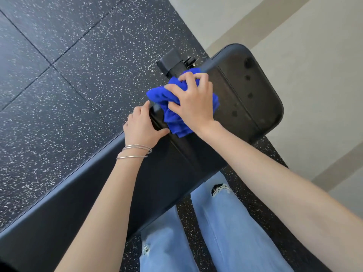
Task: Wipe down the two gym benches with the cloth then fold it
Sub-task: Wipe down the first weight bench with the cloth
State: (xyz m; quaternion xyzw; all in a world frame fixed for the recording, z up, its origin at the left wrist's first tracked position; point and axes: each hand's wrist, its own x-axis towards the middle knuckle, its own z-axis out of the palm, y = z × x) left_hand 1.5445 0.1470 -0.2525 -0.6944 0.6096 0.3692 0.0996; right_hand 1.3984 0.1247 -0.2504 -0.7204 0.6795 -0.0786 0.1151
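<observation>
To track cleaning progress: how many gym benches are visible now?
1. One black bench lies diagonally across the centre, under the blue cloth; a second bench may be outside the view.

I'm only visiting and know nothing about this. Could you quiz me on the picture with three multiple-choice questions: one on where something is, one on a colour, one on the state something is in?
1. Where is the bright blue cloth?
A) on the speckled floor
B) on the black padded gym bench, under the right hand
C) draped over a knee

2. What colour are the ripped denim jeans?
A) light blue
B) black
C) red

3. What state is the cloth in?
A) neatly folded
B) spread out flat
C) bunched up

Answers:
1 B: the cloth lies on the bench pad, clutched beneath the right hand.
2 A: both legs show pale blue denim.
3 C: the cloth bulges in loose wads between and around the fingers.
</observation>
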